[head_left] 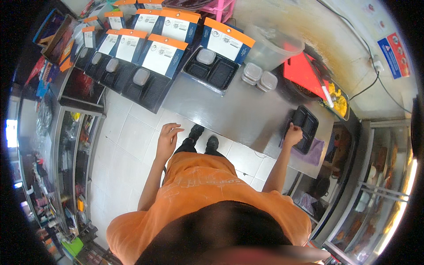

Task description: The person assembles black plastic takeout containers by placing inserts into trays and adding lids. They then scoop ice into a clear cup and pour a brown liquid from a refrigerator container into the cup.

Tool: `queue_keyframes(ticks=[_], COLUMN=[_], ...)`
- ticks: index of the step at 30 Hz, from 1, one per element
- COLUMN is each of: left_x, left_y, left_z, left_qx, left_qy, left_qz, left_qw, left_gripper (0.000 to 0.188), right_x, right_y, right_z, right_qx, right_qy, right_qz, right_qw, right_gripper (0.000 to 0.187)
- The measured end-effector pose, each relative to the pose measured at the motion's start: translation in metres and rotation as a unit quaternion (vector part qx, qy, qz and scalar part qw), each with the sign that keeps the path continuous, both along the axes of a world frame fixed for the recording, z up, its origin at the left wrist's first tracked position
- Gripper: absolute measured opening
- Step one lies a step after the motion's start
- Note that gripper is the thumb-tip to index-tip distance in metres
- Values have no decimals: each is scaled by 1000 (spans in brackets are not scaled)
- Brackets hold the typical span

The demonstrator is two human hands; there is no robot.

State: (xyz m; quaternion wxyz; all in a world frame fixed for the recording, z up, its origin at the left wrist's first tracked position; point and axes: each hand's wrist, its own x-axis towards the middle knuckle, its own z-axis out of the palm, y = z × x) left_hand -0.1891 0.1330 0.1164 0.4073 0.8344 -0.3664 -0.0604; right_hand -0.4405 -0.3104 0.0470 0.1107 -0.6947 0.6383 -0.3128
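Note:
My right hand is closed on the near left edge of a black compartment meal tray at the table's right end. Partly under that tray lies a purple cloth. My left hand hangs over the floor in front of the table, empty, its fingers loosely bent and apart. Another black tray stands farther back, with a small lidded tub in one compartment and a printed card standing behind it. Several lidded clear tubs are stacked to its right.
More black trays with tubs and orange-topped cards line the left side. A large clear bin, a red board and a pan of yellow food stand at the back right. Glass-fronted cabinets flank me.

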Motion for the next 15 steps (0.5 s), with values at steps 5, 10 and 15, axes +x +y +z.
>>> queue_keyframes(ticks=[5, 10, 15], left_x=[-19, -24, -12], left_y=[13, 26, 35], left_z=[-3, -6, -9], left_qx=[24, 13, -12], left_qy=[13, 23, 14], left_qz=[4, 18, 4], left_qw=[1000, 999, 1000], left_gripper=[32, 32, 31], right_x=[9, 1, -13], right_y=[7, 1, -6], right_z=[12, 9, 21], right_qx=[-6, -21, -61], right_qy=[34, -32, -103], right_qz=[-26, -50, -83], right_qw=[999, 998, 989], right_gripper=[19, 17, 11])
